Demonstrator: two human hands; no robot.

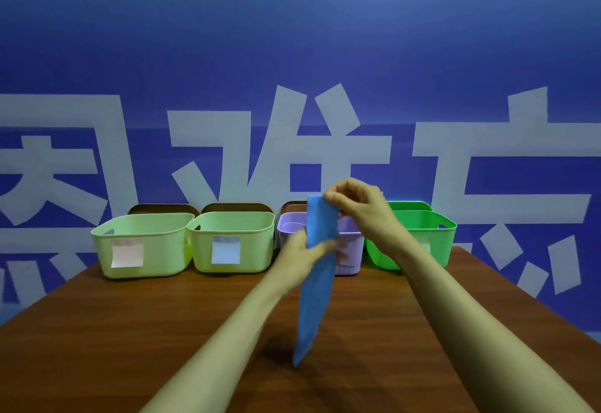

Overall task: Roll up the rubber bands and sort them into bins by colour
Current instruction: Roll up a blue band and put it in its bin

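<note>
Blue band [317, 298] hangs limp above the table [130, 331]: apparently light, soft, floppy. Right hand [357, 207] pinches its top edge; left hand [302, 256] pinches it mid-length. Best rolled from one end.

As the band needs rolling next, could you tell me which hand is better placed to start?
Probably the right hand: its fingers pinch the blue band at its top end, where rolling can begin; the left hand grips it midway.

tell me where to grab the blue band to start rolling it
Pinch the top edge of the blue band from the right, as the right hand does: it hangs flat and limp, so a roll likely starts best at that end. The left hand, gripping midway from the left, steadies it.
</note>
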